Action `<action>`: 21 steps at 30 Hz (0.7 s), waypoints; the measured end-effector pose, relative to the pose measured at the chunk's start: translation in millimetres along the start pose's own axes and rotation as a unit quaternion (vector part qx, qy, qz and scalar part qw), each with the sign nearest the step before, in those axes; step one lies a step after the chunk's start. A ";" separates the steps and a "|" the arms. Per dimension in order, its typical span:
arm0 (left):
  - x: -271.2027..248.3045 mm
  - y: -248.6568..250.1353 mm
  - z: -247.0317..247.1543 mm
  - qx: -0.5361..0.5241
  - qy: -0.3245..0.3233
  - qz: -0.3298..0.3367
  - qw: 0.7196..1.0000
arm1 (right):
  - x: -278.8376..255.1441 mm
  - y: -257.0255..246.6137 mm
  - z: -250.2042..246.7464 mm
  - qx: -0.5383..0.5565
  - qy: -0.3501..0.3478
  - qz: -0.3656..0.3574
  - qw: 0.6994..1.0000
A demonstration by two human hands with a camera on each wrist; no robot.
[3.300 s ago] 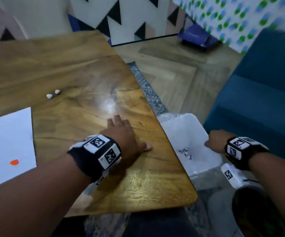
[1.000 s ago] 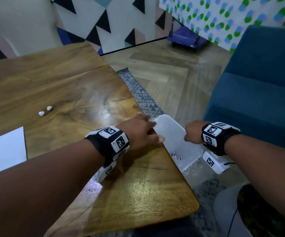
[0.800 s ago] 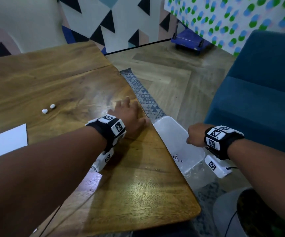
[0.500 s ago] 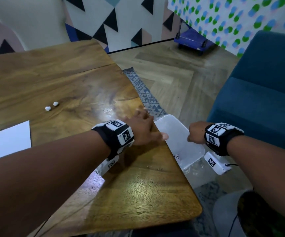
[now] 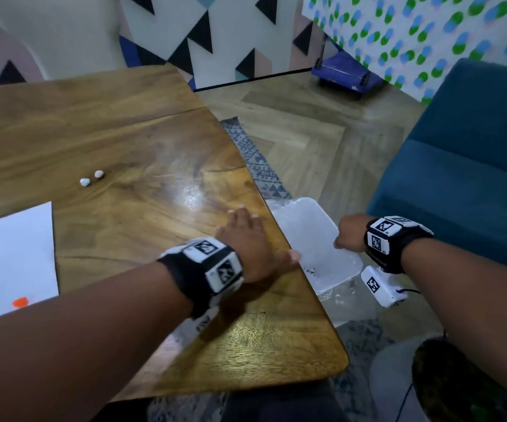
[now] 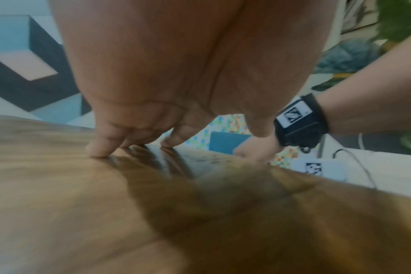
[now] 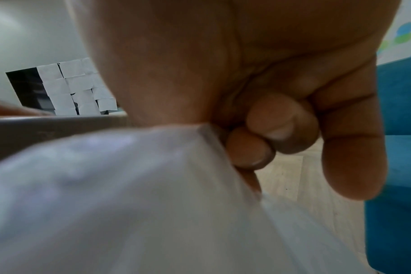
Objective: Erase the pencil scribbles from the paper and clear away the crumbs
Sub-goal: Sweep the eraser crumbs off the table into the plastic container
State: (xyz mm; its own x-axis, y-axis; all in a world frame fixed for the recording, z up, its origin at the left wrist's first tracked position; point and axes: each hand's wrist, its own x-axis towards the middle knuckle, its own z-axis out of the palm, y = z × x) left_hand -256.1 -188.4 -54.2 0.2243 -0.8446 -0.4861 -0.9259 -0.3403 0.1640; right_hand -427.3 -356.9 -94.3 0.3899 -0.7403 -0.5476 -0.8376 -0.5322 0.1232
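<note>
R hand [image 5: 349, 231] grips tray [image 5: 304, 226] at table [image 5: 155, 153] edge; L hand [image 5: 250, 243] flat; sofa [image 5: 465, 166] behind.

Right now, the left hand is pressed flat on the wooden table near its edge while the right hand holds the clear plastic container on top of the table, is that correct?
Not quite. The right hand holds the clear plastic container beside the wooden table, off its edge and below the tabletop, not on top of it, as the head view shows. The left hand is indeed pressed flat near that edge.
</note>
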 end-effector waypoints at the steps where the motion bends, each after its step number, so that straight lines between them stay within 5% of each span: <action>1: -2.1 15.0 0.3 -0.006 -0.007 0.034 0.999 | -0.6 -0.8 0.8 -0.002 -0.001 -0.001 1.000; 4: -11.6 51.4 -4.1 -0.038 -0.032 0.168 0.985 | -1.9 -0.4 1.7 0.005 -0.008 -0.004 1.000; 6: -13.0 52.6 -9.9 -0.063 -0.006 0.186 0.981 | -3.9 2.2 2.4 0.010 -0.009 -0.001 1.000; 9: 7.7 10.1 -20.4 -0.052 0.072 0.069 0.994 | -5.0 6.7 5.3 0.013 -0.002 -0.004 1.000; 12: 24.1 -43.2 -23.3 -0.013 0.073 -0.101 0.992 | -3.1 7.7 8.3 0.015 -0.002 -0.006 1.000; 15: 19.4 -45.7 -10.2 -0.003 0.049 -0.138 0.989 | 0.3 6.5 10.0 0.018 0.002 0.000 1.000; 17: 10.3 -21.2 -4.7 0.010 0.030 -0.081 0.996 | 1.7 4.6 9.4 0.017 -0.003 0.002 1.000; 21: -5.0 23.2 -15.2 0.005 -0.030 0.141 0.990 | 1.4 -0.2 5.7 0.010 -0.007 -0.006 1.000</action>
State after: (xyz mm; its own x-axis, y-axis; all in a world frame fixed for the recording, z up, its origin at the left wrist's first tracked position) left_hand -274.0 -198.3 -34.9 -0.0604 -0.8796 -0.4719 -0.9524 -0.0907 0.2909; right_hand -428.8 -355.5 -99.8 0.3949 -0.7273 -0.5613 -0.8401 -0.5331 0.0998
